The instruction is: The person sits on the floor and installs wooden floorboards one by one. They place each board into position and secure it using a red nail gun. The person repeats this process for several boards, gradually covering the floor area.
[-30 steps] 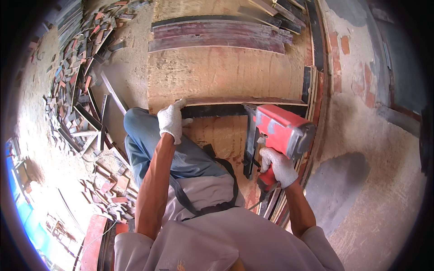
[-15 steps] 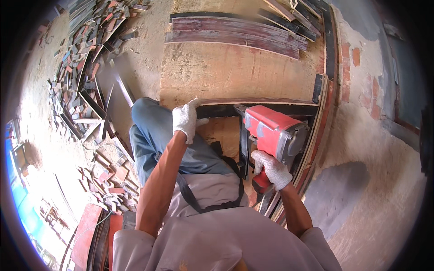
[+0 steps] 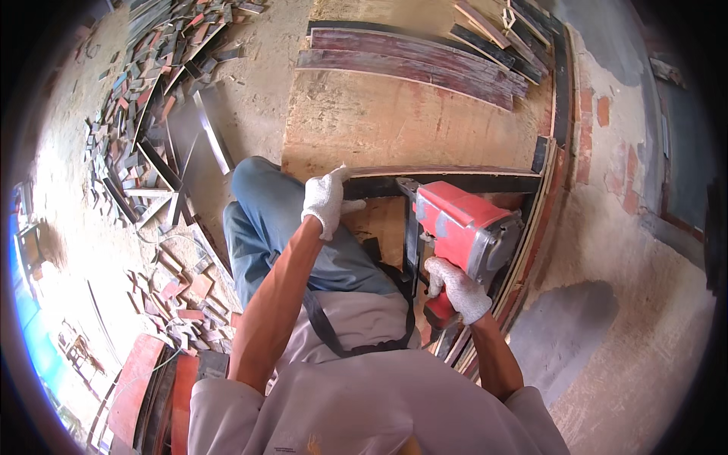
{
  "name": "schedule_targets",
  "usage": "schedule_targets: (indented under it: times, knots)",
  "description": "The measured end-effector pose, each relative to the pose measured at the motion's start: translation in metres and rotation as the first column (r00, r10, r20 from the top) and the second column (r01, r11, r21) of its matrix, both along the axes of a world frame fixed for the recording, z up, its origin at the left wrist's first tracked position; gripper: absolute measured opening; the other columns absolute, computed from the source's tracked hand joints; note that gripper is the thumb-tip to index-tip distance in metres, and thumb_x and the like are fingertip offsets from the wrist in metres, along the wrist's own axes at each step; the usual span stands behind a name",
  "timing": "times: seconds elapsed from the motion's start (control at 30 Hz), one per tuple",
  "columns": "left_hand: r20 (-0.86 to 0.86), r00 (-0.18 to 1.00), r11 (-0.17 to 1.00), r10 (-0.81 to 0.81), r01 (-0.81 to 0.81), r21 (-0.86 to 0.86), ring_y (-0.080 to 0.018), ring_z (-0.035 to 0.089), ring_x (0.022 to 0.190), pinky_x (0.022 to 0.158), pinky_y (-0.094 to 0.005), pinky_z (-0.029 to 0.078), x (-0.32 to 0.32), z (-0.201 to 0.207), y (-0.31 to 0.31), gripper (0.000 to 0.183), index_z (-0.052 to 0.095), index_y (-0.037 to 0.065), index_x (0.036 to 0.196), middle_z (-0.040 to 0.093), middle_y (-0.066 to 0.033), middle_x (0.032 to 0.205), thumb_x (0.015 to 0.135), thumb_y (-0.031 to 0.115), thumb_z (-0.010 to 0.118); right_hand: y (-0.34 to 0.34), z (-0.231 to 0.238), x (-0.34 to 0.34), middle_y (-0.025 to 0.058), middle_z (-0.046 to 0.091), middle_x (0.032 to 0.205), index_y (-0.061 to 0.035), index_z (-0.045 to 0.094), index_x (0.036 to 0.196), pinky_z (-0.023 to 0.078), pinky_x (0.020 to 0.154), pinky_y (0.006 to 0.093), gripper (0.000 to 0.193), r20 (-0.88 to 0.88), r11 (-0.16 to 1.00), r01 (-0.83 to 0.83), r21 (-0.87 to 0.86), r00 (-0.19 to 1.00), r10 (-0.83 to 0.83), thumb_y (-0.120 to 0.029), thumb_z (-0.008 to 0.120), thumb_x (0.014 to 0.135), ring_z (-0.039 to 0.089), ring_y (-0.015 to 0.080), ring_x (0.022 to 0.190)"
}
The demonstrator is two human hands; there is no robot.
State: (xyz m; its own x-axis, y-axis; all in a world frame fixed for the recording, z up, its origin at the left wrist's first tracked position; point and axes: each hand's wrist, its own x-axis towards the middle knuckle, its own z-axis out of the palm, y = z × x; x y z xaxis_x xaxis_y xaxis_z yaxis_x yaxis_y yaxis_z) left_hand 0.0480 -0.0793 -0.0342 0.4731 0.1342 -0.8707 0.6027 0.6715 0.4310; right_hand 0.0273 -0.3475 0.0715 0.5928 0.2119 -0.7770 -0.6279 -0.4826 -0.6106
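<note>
My left hand (image 3: 324, 203), in a white knit glove, is closed round the left end of a long wooden strip (image 3: 379, 186) with a dark face and a pale upper edge. The strip stands on edge across a plywood sheet (image 3: 394, 114). In the same kind of glove, my right hand (image 3: 458, 291) grips the handle of a red nail gun (image 3: 459, 218). The gun's nose meets the strip right of its middle, and its black magazine points back toward me. Whether the nose presses on the strip, I cannot tell.
Reddish-brown boards (image 3: 409, 68) lie on the far part of the plywood. Long strips (image 3: 542, 205) run along its right side, near a worn wall (image 3: 607, 174). Wood offcuts (image 3: 144, 136) are heaped at left, with stacked red panels (image 3: 136, 387) at lower left.
The whole view has shifted slightly, so the scene sits a little farther right. Both hands keep their holds on the strip and the nail gun.
</note>
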Motion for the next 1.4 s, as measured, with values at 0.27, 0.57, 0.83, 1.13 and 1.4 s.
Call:
schedule_targets:
  times: [0.27,0.57,0.83,1.13,1.4]
  knots:
    - [0.076,0.997,1.000,0.020,-0.020,-0.002,-0.0252,0.069,0.084,0.071,-0.0399,0.063,-0.017,-0.062,0.000,0.036,0.063,0.000,0.119,0.067,-0.0123,0.100,0.102,0.026,0.046,0.028,-0.007,0.002,0.0038,0.059,0.060,-0.0017,0.065,0.081,0.044,0.060,0.0287,0.028,-0.060,0.982,-0.186,0.028,0.980,0.187,-0.022,0.058,0.099,0.054,0.0115,0.055]
    - [-0.069,0.979,0.927,-0.191,0.203,0.315,-0.0217,0.050,0.073,0.072,-0.0414,0.046,-0.020,-0.075,-0.004,0.054,0.065,-0.016,0.100,0.064,-0.0196,0.079,0.099,0.037,0.053,0.037,-0.017,0.000,0.0021,0.059,0.058,-0.0036,0.066,0.080,0.045,0.054,0.0315,0.023,0.072,0.976,-0.212,0.049,0.976,0.208,-0.020,0.063,0.097,0.055,0.0123,0.051]
    - [-0.043,0.997,0.972,-0.067,0.075,0.223,-0.0284,0.054,0.072,0.075,-0.0440,0.047,-0.024,-0.089,-0.005,0.054,0.065,-0.015,0.101,0.065,-0.0228,0.081,0.098,0.037,0.050,0.032,-0.011,0.003,0.0033,0.059,0.058,-0.0018,0.064,0.077,0.043,0.057,0.0273,0.027,0.048,0.978,-0.204,-0.041,0.977,0.206,-0.020,0.059,0.096,0.054,0.0114,0.052]
    - [-0.148,0.977,0.928,-0.156,0.196,0.317,-0.0360,0.066,0.080,0.074,-0.0480,0.050,-0.012,-0.058,-0.009,0.058,0.066,-0.013,0.101,0.068,-0.0268,0.084,0.099,0.042,0.048,0.026,-0.010,0.008,0.0073,0.064,0.067,-0.0037,0.062,0.082,0.048,0.069,0.0290,0.023,0.043,0.966,-0.251,-0.063,0.966,0.254,-0.014,0.050,0.098,0.061,0.0134,0.063]
    - [0.049,0.979,0.961,-0.196,0.182,0.209,-0.0271,0.071,0.078,0.064,-0.0366,0.060,-0.011,-0.018,0.011,0.060,0.060,-0.016,0.116,0.068,-0.0168,0.096,0.099,0.042,0.061,-0.038,-0.058,-0.055,0.0139,0.066,0.128,-0.0103,0.064,0.129,0.049,0.099,0.0423,0.035,0.427,0.549,-0.380,-0.744,0.363,0.829,-0.027,0.061,0.098,0.063,0.0303,0.118]
